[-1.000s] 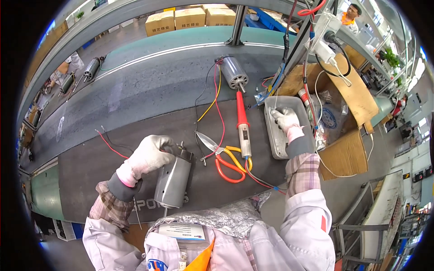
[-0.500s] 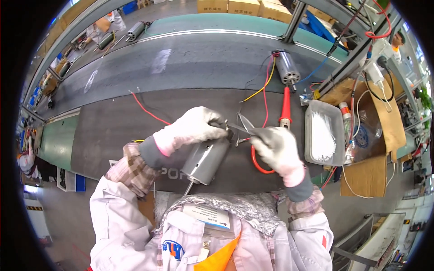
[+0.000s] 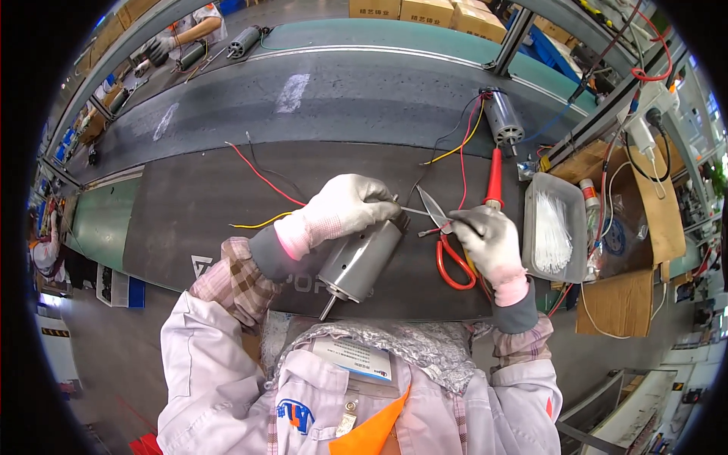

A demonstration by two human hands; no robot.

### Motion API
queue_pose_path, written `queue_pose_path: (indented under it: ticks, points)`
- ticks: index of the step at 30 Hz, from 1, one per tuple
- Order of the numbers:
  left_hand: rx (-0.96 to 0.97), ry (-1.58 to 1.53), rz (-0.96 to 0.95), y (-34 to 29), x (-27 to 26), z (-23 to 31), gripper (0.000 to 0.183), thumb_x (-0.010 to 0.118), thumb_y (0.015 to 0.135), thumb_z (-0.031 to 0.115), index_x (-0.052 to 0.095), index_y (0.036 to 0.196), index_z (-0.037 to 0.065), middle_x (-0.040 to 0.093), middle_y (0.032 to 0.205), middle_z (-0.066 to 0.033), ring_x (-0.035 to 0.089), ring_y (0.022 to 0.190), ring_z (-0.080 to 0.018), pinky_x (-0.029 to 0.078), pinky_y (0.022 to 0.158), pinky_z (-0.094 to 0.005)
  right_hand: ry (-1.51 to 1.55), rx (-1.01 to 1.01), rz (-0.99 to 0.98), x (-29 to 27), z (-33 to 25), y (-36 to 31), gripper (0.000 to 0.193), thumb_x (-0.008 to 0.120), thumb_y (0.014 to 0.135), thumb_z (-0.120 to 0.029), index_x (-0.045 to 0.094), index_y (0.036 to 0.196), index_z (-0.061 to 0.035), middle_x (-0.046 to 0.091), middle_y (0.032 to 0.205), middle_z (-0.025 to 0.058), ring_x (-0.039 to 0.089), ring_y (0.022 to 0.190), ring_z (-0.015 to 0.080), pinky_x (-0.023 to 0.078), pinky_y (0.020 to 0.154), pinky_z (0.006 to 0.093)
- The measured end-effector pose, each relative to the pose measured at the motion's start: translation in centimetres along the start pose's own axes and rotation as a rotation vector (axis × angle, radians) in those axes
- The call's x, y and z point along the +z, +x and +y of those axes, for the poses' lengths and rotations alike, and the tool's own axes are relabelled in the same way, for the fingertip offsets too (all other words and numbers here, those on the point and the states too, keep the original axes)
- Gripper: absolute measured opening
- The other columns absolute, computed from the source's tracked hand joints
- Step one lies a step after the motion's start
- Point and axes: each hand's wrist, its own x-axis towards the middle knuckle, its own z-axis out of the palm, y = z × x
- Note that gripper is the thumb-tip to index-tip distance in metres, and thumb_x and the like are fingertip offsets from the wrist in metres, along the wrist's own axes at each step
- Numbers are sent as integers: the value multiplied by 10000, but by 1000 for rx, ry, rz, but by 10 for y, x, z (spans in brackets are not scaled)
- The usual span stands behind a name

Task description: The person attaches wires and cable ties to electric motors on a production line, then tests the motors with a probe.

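A grey cylindrical motor (image 3: 362,262) lies tilted on the dark mat, its shaft pointing toward me. My left hand (image 3: 347,206), in a white glove, rests over its far end with thumb and fingers pinched at the wire outlet. From that pinch a thin pale strip, apparently a cable tie (image 3: 421,212), runs across to my right hand (image 3: 489,241). The gloved fingers of that hand close on its other end. Just beside them lie scissors (image 3: 453,267) with red handles, blades partly behind the strip. Red and yellow wires (image 3: 262,178) trail out left of my left hand.
A second motor (image 3: 503,117) with loose wires lies beyond a red-handled tool (image 3: 494,178). At right stand a clear tray (image 3: 531,262) of white cable ties and an open cardboard box (image 3: 663,205). A co-worker's arm (image 3: 193,30) is near more motors (image 3: 244,42), far left.
The whole view has shifted, so things appear slightly further right. The strip between my hands is now straighter, and my right hand is slightly farther from the motor. The co-worker's arm shows more.
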Motion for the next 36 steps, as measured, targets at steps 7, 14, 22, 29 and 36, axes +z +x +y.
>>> queue_pose_path:
  ticks: [7,14,22,29,36]
  points:
    - [63,127,141,21,-9,-2,343,593,912,308,624,817,-20,581,673,-76,525,642,-126,454,619,-334,95,32,-22,-39,1,-29,212,655,845,-30,730,1044,-22,596,885,54,604,800,102,486,694,280]
    - [-17,287,21,30,-15,15,393,506,935,336,691,905,-9,682,851,-213,663,846,-349,497,809,-420,-120,-194,44,39,-38,-13,120,744,755,-235,719,827,-142,603,739,37,589,738,257,437,702,404]
    - [-222,382,-131,24,-20,34,335,464,948,283,618,976,-13,638,783,-180,651,702,-291,534,738,-423,-270,-175,112,89,-41,23,174,726,742,-252,628,661,-132,570,663,47,601,651,253,447,609,421]
    - [135,592,149,22,-10,-3,355,475,888,184,603,1157,-10,656,946,-279,632,927,-436,508,830,-464,-252,-134,48,90,-47,36,146,711,740,-224,664,674,-103,592,659,81,610,659,318,471,624,455]
    - [128,161,501,12,10,-16,390,563,823,144,608,1177,-11,695,928,-222,685,895,-352,522,833,-411,434,283,-34,103,-22,34,261,724,813,-296,713,882,-44,687,803,68,638,685,193,510,657,352]
